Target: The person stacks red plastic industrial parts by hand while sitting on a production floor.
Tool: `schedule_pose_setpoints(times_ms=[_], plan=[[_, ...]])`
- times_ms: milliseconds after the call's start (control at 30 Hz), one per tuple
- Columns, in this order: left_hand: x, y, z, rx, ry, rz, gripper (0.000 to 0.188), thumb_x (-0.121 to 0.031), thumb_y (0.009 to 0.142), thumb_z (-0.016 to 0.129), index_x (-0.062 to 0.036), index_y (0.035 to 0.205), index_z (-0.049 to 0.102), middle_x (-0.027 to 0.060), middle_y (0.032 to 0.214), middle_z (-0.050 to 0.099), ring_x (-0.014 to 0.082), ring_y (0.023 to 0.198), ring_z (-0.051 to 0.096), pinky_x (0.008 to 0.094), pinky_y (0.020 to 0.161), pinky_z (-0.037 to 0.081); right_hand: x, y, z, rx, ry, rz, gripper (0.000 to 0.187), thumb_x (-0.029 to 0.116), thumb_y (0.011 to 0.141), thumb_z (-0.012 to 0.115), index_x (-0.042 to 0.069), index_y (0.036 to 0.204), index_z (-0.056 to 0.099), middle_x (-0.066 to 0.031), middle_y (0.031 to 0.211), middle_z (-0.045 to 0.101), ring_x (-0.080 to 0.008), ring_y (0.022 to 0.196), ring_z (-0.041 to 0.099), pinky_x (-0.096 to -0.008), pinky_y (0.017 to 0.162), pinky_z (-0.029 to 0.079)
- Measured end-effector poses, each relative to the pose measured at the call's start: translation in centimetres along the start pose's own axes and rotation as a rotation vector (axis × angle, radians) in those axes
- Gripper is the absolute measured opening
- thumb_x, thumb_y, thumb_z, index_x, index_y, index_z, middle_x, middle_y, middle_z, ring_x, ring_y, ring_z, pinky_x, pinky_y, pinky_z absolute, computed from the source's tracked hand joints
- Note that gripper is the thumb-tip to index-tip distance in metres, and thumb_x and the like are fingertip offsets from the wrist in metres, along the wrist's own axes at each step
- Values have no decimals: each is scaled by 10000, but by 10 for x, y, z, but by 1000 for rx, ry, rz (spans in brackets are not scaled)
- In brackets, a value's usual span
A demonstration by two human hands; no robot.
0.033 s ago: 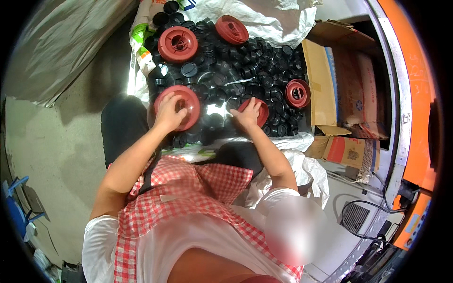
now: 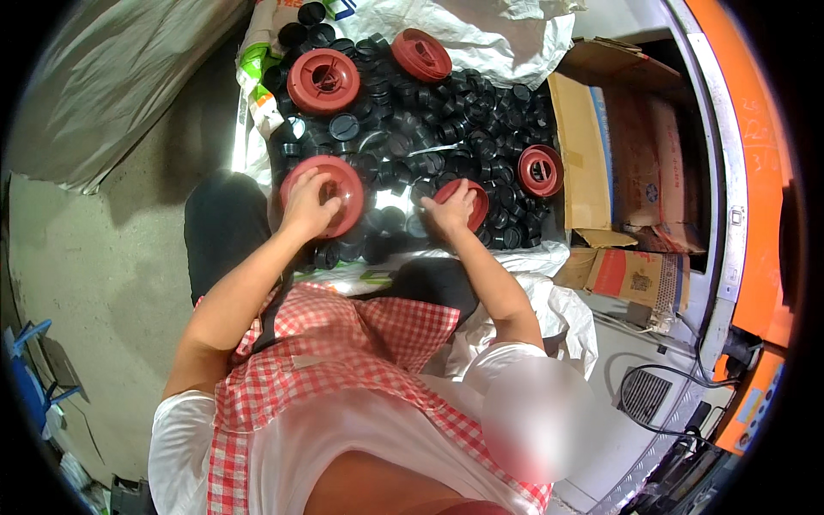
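Observation:
My left hand (image 2: 307, 206) is curled over a red round plastic part (image 2: 346, 183), its thumb and fingers on the upper face inside the rim. Farther right, my right hand (image 2: 451, 211) grips a smaller-looking red round plastic part (image 2: 481, 206), thumb at its left edge and fingers across the top. The palms hide some of both parts. Beneath and around them lies a heap of black round plastic caps (image 2: 498, 120). Between my hands, a bright glare and blur cover some of the caps.
More red round parts lie on the heap: one far left (image 2: 324, 81), one at the back (image 2: 421, 55), one at right (image 2: 540, 171). White sacking (image 2: 481, 39) edges the heap. An open cardboard box (image 2: 584, 146) stands right, beside an orange machine frame (image 2: 755, 172). A black cable (image 2: 661, 429) hangs below.

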State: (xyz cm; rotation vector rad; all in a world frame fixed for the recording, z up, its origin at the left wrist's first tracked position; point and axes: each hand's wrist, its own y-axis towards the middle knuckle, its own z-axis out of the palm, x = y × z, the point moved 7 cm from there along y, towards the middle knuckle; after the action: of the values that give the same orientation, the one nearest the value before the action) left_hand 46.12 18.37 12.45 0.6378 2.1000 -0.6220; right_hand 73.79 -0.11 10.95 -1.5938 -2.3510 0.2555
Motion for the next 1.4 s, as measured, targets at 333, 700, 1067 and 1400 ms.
schedule_pose_setpoints(times_ms=[333, 700, 1067, 1400], plan=[[5, -15, -3, 3, -26, -15, 476, -154, 754, 696, 26, 1176, 568, 237, 1322, 456, 342, 1266, 420, 382, 1059, 332, -64, 41, 34, 163, 245, 243, 1238, 506, 537, 814, 64, 1445, 99, -224, 1402, 370, -347, 1289, 401, -402, 1065, 347], [-46, -35, -15, 383, -1252, -111, 421, -256, 924, 564, -27, 1270, 490, 113, 1206, 579, 216, 1093, 579, 377, 930, 481, 109, -161, -95, 1027, 1852, -567, 691, 391, 841, 629, 73, 1393, 362, -170, 1399, 404, -331, 1257, 422, -489, 1066, 322], [-74, -100, -59, 413, -1561, -159, 493, -261, 870, 652, -26, 1268, 479, 110, 1180, 594, 209, 1034, 610, 370, 899, 514, 108, -227, -63, 860, 1737, -536, 870, 619, 782, 604, 31, 1375, 358, -158, 1273, 518, -296, 1066, 580, -454, 908, 491], [-109, -123, -26, 874, -1385, -92, 607, -134, 798, 684, 4, 1327, 420, 102, 1223, 565, 196, 1115, 562, 355, 973, 451, 56, -276, -86, 752, 1911, -388, 657, 522, 841, 566, 46, 1272, 428, -128, 1153, 526, -267, 1020, 529, -422, 900, 457]])
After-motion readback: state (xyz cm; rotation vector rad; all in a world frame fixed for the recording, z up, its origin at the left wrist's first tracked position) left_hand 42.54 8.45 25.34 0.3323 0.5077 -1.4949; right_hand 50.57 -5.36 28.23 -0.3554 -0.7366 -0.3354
